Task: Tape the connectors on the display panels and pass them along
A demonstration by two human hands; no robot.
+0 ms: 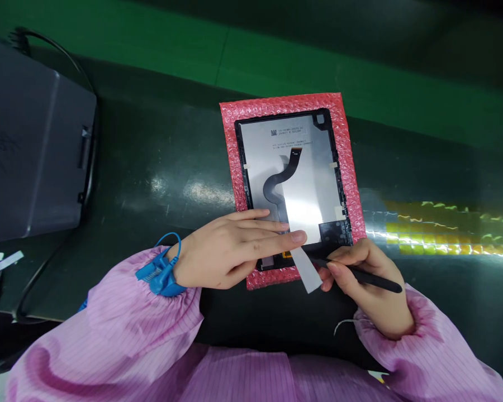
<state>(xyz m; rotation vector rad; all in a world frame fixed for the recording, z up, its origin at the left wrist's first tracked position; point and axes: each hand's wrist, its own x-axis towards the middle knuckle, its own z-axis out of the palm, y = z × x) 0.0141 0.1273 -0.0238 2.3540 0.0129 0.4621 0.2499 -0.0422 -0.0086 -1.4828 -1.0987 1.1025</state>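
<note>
A tablet screen assembly (pixel 247 137) lies with its silvery back up in a black frame, on a sheet of pink bubble wrap (pixel 352 167). A black ribbon cable (pixel 272 187) curves across its back. My left hand (pixel 235 248) lies over the lower left of the assembly, fingers stretched out, pressing on it. Beneath its index fingertip a white strip (pixel 308 272) sticks out past the lower edge. My right hand (pixel 366 279) grips a slim black pen-like tool (pixel 377 279), whose tip is at the lower edge beside the strip; the exact tip is hard to make out.
A grey box-like case (pixel 33 139) with a black cable stands at the left. Strips of shiny yellow tape (pixel 448 237) lie on the dark green table (pixel 184 151) at the right. A blue wrist strap (pixel 161 273) with a cord is around my left wrist.
</note>
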